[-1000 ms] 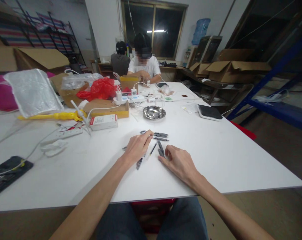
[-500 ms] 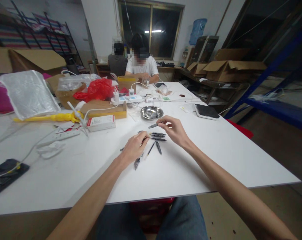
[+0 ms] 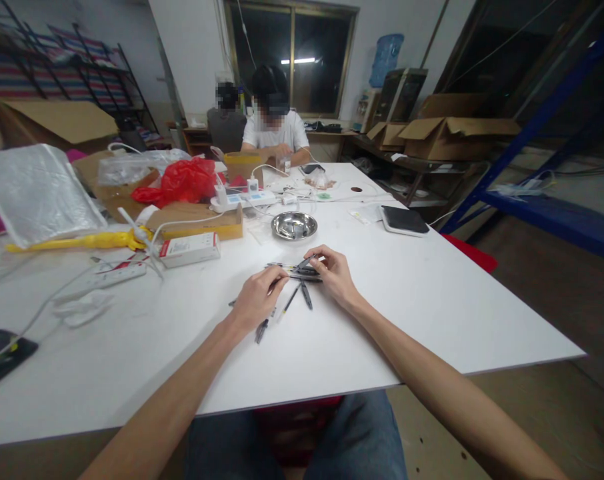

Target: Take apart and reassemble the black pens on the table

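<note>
Head view: my left hand (image 3: 256, 300) lies curled over the near ends of a loose pile of black pens (image 3: 306, 275), and I cannot tell whether it clenches any. My right hand (image 3: 333, 275) sits just beside it, fingers (image 3: 313, 257) bent down onto a pen at the pile's upper edge; whether they grasp it, I cannot tell. The pile lies between my hands on a white table (image 3: 422, 320), low in the middle of the frame, with one pen (image 3: 261, 331) apart below it. Above sits a steel bowl (image 3: 294, 226). Upper middle, a person in a white T-shirt (image 3: 275, 130) sits across the table behind a power strip (image 3: 242, 198).
</note>
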`<state>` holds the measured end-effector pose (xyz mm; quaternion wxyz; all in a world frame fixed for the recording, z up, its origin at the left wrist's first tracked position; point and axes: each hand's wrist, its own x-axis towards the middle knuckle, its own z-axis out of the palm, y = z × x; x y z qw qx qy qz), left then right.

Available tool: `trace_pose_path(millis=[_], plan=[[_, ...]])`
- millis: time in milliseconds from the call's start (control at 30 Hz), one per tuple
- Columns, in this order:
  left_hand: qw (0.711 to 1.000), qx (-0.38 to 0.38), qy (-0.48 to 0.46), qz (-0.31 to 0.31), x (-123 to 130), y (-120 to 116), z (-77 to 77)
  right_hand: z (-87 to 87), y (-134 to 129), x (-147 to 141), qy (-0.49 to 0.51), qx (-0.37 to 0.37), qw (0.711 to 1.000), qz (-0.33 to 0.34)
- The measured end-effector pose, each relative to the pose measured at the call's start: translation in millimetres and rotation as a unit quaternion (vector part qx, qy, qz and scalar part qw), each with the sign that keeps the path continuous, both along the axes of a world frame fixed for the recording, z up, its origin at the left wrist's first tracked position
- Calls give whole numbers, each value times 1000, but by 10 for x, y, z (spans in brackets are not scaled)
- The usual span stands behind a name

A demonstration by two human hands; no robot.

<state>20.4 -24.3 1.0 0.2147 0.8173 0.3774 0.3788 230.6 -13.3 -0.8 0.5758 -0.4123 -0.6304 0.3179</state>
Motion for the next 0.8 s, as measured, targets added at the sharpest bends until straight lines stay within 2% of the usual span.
trace_pose_path(millis=[267,433,800], plan=[[1000,12,-8,2,-4,17,-7,-17,-18,-35,5,-11,1000,27],[999,28,-26,3,-8,11,18,34,-1,16,-3,17,1000,-11],[1000,26,-6,7,-21,26,31,40,-41,-22,-49,13,999,13]])
